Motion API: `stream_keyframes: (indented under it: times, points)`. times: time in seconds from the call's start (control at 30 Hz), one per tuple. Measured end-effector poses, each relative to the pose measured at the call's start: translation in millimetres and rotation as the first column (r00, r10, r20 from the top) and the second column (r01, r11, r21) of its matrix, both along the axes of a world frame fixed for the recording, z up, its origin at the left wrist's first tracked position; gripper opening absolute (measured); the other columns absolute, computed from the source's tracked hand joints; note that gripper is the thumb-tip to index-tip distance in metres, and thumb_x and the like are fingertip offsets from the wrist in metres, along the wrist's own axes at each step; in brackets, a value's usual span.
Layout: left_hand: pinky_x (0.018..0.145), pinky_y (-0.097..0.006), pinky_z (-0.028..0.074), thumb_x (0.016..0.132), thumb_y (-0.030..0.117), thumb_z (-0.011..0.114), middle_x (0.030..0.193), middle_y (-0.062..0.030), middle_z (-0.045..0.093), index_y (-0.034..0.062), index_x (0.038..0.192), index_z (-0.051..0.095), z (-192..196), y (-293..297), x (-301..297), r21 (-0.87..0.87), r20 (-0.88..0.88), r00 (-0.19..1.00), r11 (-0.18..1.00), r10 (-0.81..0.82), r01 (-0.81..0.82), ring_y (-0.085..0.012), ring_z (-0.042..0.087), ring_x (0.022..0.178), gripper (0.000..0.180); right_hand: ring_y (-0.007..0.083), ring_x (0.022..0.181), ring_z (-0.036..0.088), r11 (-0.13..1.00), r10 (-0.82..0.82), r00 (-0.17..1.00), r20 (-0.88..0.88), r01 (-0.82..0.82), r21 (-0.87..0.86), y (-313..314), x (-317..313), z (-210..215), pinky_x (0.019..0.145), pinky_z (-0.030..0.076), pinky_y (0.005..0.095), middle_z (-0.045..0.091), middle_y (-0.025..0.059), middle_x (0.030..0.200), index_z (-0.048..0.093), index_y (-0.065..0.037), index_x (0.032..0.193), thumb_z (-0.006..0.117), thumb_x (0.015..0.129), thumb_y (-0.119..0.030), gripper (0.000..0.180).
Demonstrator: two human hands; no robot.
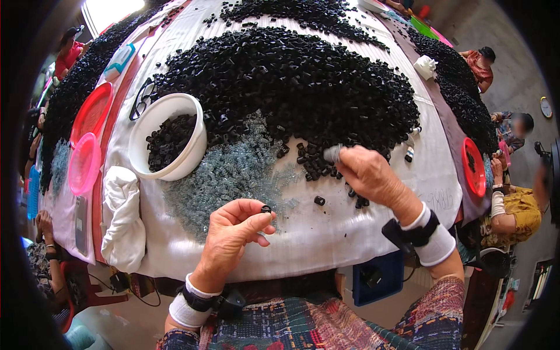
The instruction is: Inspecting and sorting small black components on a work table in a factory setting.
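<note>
My left hand [234, 231] pinches one small black plastic ring [266, 209] between thumb and forefinger, above the white cloth of the table [315, 233]. My right hand [370, 175] reaches into the near edge of the big heap of black rings [291, 81], fingertips closed on a small pale piece [332, 153]. A pile of small clear metal springs [227, 175] lies between the hands and the white bowl [138, 153], which holds several black rings. A few loose rings [319, 200] lie near my right hand.
A folded white cloth [123, 210] lies at the left table edge. Red and pink plastic plates [87, 140] sit further left, eyeglasses [142, 99] by the bowl. Another red plate [473, 166] lies right. Other people sit around the table on both sides. A blue box [376, 279] sits below.
</note>
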State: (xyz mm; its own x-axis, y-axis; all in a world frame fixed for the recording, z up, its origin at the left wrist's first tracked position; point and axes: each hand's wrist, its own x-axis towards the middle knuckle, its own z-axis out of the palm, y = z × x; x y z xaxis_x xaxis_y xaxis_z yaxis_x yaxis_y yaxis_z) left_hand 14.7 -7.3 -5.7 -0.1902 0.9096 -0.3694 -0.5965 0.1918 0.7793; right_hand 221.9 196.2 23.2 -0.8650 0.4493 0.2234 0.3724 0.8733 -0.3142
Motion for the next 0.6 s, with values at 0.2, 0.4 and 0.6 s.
stream_keyframes:
  times: [0.2, 0.4, 0.6]
  points:
    - [0.058, -0.024, 0.055, 0.085, 0.007, 0.068, 0.088, -0.0099, 0.068, -0.0005, 0.100, 0.062, 1, 4, 4, 0.048, 0.044, 0.999, 0.999, -0.026, 0.023, -0.0154, 0.067, 0.075, 0.018, 0.0265, 0.076, 0.059, 0.968, -0.173, 0.983, 0.059, 0.158, 0.194, -11, 12, -25, 0.066, 0.052, 0.0361, 0.057, 0.0097, 0.073, 0.054, -0.003, 0.088, 0.059, 0.077, -0.002, 0.012]
    - [0.058, -0.024, 0.055, 0.085, 0.007, 0.069, 0.087, -0.0085, 0.068, 0.0000, 0.099, 0.062, 3, 4, 5, 0.034, 0.024, 0.999, 0.999, -0.027, 0.027, -0.0145, 0.067, 0.074, 0.018, 0.0273, 0.077, 0.057, 0.967, -0.168, 0.986, -0.015, 0.168, 0.193, -14, 11, -38, 0.066, 0.051, 0.0365, 0.058, 0.0106, 0.075, 0.055, -0.003, 0.089, 0.057, 0.076, 0.002, 0.014]
    - [0.060, -0.024, 0.055, 0.085, 0.007, 0.069, 0.085, -0.0066, 0.067, 0.0008, 0.099, 0.062, 3, 6, 8, 0.054, 0.007, 0.999, 0.998, -0.039, 0.039, -0.0140, 0.066, 0.074, 0.017, 0.0293, 0.078, 0.056, 0.969, -0.114, 0.993, -0.027, 0.117, 0.218, -17, 9, -43, 0.068, 0.050, 0.0367, 0.058, 0.0108, 0.079, 0.054, -0.002, 0.088, 0.058, 0.073, 0.004, 0.016]
